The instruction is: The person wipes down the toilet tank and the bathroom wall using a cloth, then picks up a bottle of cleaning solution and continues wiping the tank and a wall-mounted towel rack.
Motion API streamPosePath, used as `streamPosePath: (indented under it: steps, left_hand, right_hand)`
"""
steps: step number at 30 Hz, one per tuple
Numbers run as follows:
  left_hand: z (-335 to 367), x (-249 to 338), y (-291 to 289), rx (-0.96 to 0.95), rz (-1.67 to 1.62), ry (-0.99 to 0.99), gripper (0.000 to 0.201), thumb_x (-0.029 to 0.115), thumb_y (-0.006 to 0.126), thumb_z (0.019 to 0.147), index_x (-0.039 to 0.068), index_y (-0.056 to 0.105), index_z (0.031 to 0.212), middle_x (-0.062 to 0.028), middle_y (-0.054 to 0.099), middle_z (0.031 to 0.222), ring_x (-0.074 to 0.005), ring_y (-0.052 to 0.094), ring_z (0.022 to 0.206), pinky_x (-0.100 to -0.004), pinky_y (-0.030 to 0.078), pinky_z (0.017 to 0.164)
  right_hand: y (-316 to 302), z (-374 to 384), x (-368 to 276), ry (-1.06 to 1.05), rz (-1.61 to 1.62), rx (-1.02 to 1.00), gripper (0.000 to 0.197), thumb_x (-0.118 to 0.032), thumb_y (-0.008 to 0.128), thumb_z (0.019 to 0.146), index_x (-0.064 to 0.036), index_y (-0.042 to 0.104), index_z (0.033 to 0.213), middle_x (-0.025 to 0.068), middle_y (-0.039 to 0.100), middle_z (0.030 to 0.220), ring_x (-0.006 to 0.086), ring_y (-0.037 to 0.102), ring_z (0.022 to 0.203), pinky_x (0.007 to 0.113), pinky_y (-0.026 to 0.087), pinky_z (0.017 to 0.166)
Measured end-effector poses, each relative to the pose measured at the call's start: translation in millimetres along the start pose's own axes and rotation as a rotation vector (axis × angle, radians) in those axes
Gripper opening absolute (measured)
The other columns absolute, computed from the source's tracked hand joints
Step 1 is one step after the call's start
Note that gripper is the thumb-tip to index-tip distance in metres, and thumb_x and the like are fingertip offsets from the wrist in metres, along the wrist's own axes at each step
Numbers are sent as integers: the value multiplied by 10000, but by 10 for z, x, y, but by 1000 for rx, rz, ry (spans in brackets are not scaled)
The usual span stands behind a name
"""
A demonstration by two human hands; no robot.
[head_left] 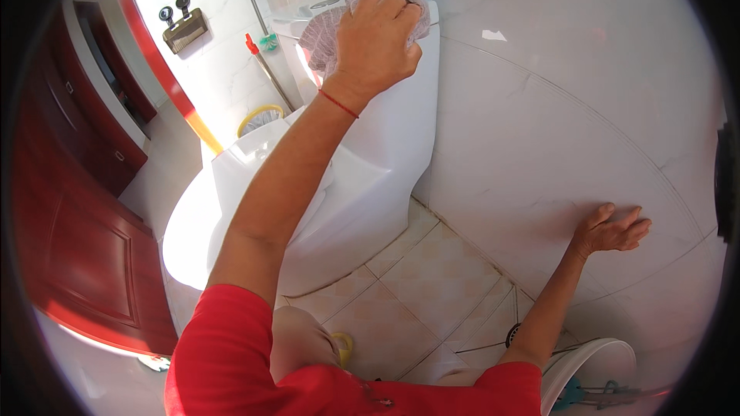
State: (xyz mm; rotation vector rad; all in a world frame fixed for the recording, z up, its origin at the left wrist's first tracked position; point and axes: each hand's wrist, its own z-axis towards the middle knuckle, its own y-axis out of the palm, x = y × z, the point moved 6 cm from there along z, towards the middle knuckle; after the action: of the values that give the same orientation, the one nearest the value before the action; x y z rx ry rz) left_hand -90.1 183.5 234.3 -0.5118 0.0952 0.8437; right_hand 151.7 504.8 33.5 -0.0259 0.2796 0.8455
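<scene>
Head view: left hand (379, 40) has its fingers gripping the bunched cloth (319, 40) up at the toilet tank (405, 100), right hand (613, 233) has fingers loosely spread at the wall (539, 131); I'd flatten the cloth and press evenly while wiping

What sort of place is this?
Most likely a home bathroom: a white toilet stands against the wall, a green brush is behind it, and the floor is tiled.
</scene>
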Motion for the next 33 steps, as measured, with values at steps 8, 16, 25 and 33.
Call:
streamPosePath:
  steps: [8, 16, 25, 33]
  left_hand:
    - [-733, 314, 318, 295, -3, -304, 585, 81, 575, 620, 5, 514, 1197, -188, 362, 1354, -472, 243, 1256, -538, 228, 1045]
    - [-2001, 648, 895, 15, -34, -278, 508, 55, 648, 624, -63, 538, 1105, -254, 300, 1380, -554, 209, 1257, -614, 248, 1004]
    - [-1565, 474, 644, -8, 3, -197, 136, 35, 614, 711, -45, 611, 821, -172, 425, 1333, -407, 276, 1325, -658, 309, 945]
    - [-146, 425, 451, -124, 322, 190, 389, 120, 588, 754, 8, 571, 1125, -144, 487, 1294, -315, 337, 1312, -551, 214, 1063]
  right_hand:
    - [42, -37, 56, 27, 23, -25, 516, -446, 392, 943, -86, 396, 1313, 90, 270, 1442, 339, 333, 1237, 543, 261, 947]
    - [23, -22, 35, -27, -33, 31, 440, -390, 422, 926, -110, 429, 1266, 100, 305, 1405, 341, 399, 1152, 498, 318, 863]
    - [21, -8, 64, 20, 54, 39, 436, -390, 424, 924, -135, 434, 1278, 106, 303, 1413, 341, 365, 1197, 520, 286, 907]
    - [53, -71, 59, 11, 69, 65, 438, -376, 458, 892, -149, 439, 1267, 103, 320, 1383, 330, 348, 1214, 527, 256, 928]
